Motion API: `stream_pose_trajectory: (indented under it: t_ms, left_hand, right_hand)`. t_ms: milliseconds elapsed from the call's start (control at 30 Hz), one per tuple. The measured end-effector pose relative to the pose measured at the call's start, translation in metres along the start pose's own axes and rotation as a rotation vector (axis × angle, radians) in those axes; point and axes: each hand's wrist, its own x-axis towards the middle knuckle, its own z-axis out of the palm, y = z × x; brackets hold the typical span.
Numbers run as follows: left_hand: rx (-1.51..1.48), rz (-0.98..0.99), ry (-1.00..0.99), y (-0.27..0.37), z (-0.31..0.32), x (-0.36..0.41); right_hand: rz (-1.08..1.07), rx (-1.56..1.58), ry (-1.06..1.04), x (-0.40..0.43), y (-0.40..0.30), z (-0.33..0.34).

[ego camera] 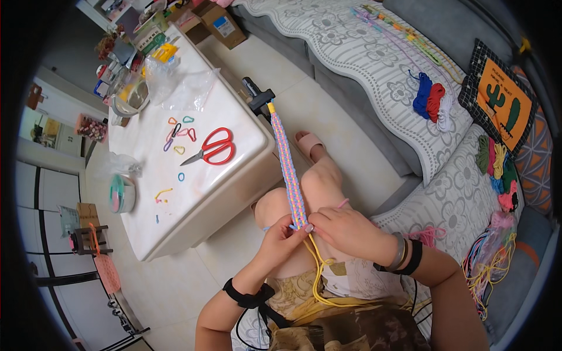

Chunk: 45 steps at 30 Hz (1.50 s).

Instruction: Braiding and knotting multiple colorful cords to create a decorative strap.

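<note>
A flat braided cord strap (286,162) in blue, pink and yellow stretches from a black clamp (261,100) at the table edge down to my hands. My left hand (283,239) pinches the strap's near end, where a short blue cord sticks out to the left. On the other side my right hand (336,228) grips at the same end, its fingertips close to the left thumb. Pink cord shows above the right hand's knuckles. Loose yellow cords (317,281) hang from the working end into my lap. The exact knot is partly hidden by the fingers.
On the white table (210,188) lie red-handled scissors (215,149), small coloured carabiner clips (179,131), cord scraps (163,195) and a clear plastic bag (189,90). The sofa (377,83) holds bundled cords (432,101), a cushion (502,103) and tangled cords (494,259).
</note>
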Motion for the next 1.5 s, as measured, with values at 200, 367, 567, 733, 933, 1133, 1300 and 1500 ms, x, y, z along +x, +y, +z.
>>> stream_pose_trajectory:
  t_ms: [200,367,567,733,933,1133,1300,1500]
  left_hand:
    - [0.012,0.018,-0.031,-0.013,-0.009,0.002]
    - [0.064,0.007,-0.120,-0.010,-0.017,0.000]
    - [0.123,-0.054,-0.219,-0.002,-0.027,0.004]
    - [0.123,-0.077,-0.265,-0.003,-0.031,0.003]
    - [-0.101,-0.193,-0.094,0.012,-0.022,-0.017]
    - [0.089,-0.010,0.140,0.008,-0.010,-0.039]
    - [0.398,0.164,0.152,0.003,-0.008,-0.048]
    - [0.339,0.181,0.466,0.012,-0.001,-0.067]
  right_hand:
    - [-0.102,-0.030,-0.084,0.002,0.010,-0.001]
    - [-0.154,0.024,-0.293,0.011,0.019,-0.006]
    - [-0.260,0.182,-0.402,0.025,0.035,-0.007]
    - [-0.264,0.184,-0.513,0.031,0.037,-0.010]
    - [-0.170,0.304,-0.116,0.019,0.028,-0.008]
    - [0.206,0.486,0.100,-0.008,-0.017,-0.019]
    - [0.511,1.213,-0.024,-0.007,-0.031,0.041]
    - [0.411,1.180,0.042,-0.002,-0.023,0.055]
